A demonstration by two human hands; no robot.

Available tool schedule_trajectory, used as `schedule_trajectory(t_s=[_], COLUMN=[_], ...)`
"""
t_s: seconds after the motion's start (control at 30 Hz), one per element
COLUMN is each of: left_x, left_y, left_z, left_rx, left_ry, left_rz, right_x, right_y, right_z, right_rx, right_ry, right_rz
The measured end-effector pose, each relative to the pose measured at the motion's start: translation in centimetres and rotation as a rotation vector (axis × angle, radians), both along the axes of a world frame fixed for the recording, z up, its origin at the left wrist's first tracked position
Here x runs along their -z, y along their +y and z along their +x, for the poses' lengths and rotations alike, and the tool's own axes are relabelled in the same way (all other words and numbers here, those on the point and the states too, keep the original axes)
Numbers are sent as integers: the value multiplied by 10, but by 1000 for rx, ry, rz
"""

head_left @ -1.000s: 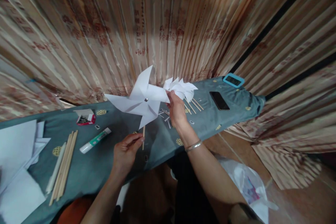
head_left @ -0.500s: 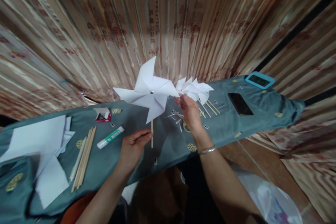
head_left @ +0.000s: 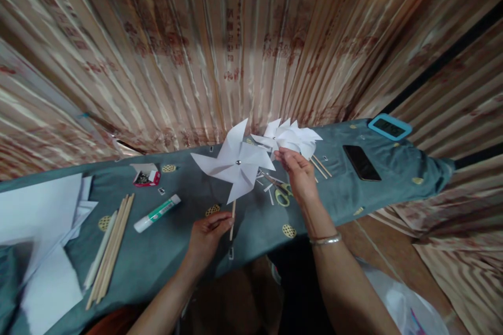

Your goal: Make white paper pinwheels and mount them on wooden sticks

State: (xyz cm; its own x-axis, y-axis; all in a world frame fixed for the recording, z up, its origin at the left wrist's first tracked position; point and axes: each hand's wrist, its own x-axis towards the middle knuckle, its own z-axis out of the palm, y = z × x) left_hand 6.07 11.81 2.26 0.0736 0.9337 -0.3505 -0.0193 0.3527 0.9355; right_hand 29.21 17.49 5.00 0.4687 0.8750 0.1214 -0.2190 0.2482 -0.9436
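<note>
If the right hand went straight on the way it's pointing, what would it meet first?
Most likely the clustered white pinwheels beyond the fingertips of the right hand; depth is unclear, so it might pass above them.

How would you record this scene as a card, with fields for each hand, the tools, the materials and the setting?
Left hand: pinching the stick of a white pinwheel
Right hand: raised beside the pinwheel's blades; contact unclear
Behind right hand: more white pinwheels, overlapping
Tools: scissors, green-and-white tube
Materials: white paper sheets, wooden sticks
Container: small box, open
Devices: dark phone, blue-framed device
Setting: grey-green cloth before a patterned curtain
</note>
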Motion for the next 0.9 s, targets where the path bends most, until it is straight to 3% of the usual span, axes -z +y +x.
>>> schedule_trajectory(t_s=[0.23, 0.53, 0.9], left_x=[1, -4, -6], left_y=[5, 10, 13], left_z=[2, 0, -1], left_rx=[63, 38, 36], left_ry=[57, 41, 52], left_rz=[27, 22, 59], right_x=[5, 6, -2], right_y=[9, 13, 6], right_z=[-2, -1, -12], right_rx=[-82, -167, -197], right_ry=[0, -81, 43], right_rz=[-54, -154, -256])
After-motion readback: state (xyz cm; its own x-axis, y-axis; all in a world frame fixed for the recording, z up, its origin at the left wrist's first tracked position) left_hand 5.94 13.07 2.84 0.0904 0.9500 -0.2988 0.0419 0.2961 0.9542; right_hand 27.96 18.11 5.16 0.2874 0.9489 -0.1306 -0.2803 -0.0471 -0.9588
